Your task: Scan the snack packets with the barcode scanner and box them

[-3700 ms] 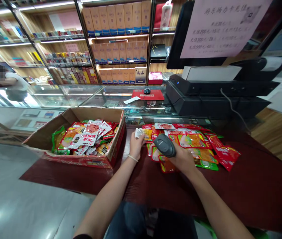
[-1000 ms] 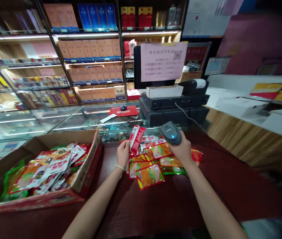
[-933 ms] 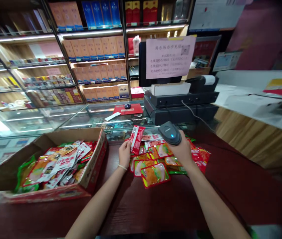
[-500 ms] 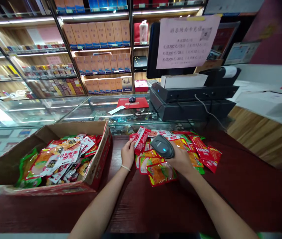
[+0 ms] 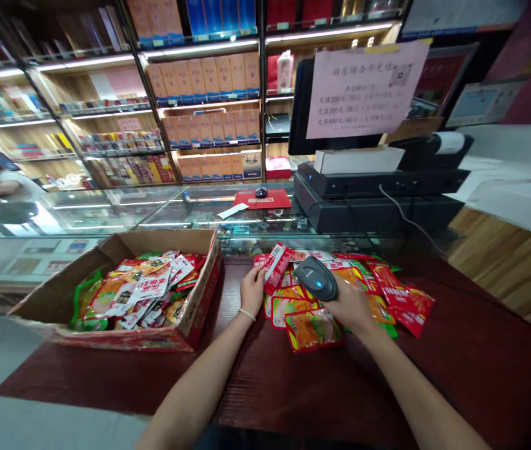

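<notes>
My left hand (image 5: 252,291) pinches the edge of a red snack packet (image 5: 277,265), whose white barcode side faces up. Wrapped in my right hand (image 5: 350,306) is a dark grey barcode scanner (image 5: 316,279) with a small blue light on top. Its head points left toward the packet, a short gap apart. Beneath both hands several snack packets lie in a loose pile; an orange, red-edged packet (image 5: 315,329) is nearest me. Red packets (image 5: 399,297) lie to the right of the scanner. My right fingers are partly hidden behind the scanner.
At left stands an open cardboard box (image 5: 204,306) holding many snack packets. Behind the dark red tabletop (image 5: 293,387) are a glass counter, a mouse (image 5: 260,192), a black cash drawer (image 5: 373,212) and a monitor with a paper notice (image 5: 363,94). A person (image 5: 12,194) is at far left.
The whole view has swung slightly left, so things sit further right and a person shows at far left. Both hands keep their hold, with packet and scanner in nearly the same places.
</notes>
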